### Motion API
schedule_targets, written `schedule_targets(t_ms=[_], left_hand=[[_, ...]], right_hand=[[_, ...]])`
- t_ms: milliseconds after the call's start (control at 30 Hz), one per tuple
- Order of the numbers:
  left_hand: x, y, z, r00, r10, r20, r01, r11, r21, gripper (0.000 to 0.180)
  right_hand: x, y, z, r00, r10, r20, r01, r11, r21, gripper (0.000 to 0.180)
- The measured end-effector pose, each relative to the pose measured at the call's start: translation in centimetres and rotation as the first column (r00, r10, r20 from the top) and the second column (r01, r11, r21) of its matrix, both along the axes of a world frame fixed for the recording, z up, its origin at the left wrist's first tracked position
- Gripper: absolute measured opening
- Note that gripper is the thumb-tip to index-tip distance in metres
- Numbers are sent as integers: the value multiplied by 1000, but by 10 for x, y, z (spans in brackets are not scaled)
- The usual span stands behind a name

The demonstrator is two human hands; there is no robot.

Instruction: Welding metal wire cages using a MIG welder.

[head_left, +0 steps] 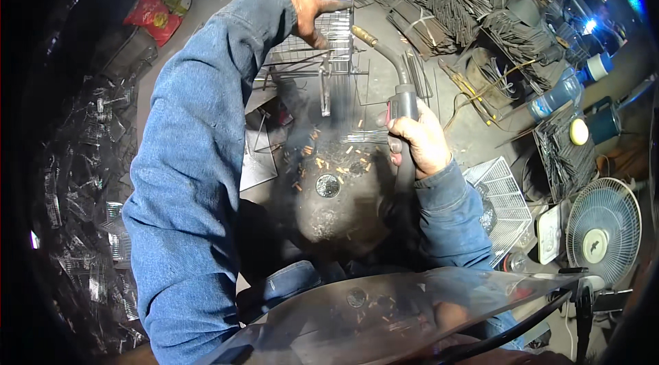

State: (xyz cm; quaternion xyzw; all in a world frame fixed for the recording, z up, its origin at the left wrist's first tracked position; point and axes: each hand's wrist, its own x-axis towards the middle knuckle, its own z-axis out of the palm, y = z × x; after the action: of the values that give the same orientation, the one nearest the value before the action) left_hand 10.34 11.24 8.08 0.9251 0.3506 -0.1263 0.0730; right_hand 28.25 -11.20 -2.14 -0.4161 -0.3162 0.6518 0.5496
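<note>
My left hand reaches to the top of a wire basket, its index finger along the upper edge and its thumb lower down against the wires. Wrapped round the grey handle of a welding torch is my right hand, near a red trigger. The torch's curved neck ends in a brass-coloured nozzle close to the basket's right side, apart from it. Below the basket a metal clamp-like bar points down. Several thin metal rods lie nearer to me, with small orange-brown bits scattered about.
Bundles of wire rods fill the back right. A water bottle, a white wire basket and a fan stand at the right. Wire pieces heap up at the left, beyond which lies a red bag. A clear visor crosses the lower edge.
</note>
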Motion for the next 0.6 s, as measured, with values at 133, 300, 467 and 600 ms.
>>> schedule_targets(t_ms=[133,300,467,600], left_hand=[[20,-18,-8,986,81,-149,-31,950,311,95],[19,-9,-12,985,116,-128,-68,943,326,107],[31,-13,-8,977,140,-161,-77,935,347,108],[31,-5,-16,986,111,-123,-55,920,387,105]], right_hand=[[-2,1,1,993,-67,96,68,998,-15,25],[0,-22,5,982,-129,137,127,992,23,29],[8,-28,-5,971,58,231,-34,994,-108,27],[11,-19,-10,975,63,212,-46,995,-85,23]])
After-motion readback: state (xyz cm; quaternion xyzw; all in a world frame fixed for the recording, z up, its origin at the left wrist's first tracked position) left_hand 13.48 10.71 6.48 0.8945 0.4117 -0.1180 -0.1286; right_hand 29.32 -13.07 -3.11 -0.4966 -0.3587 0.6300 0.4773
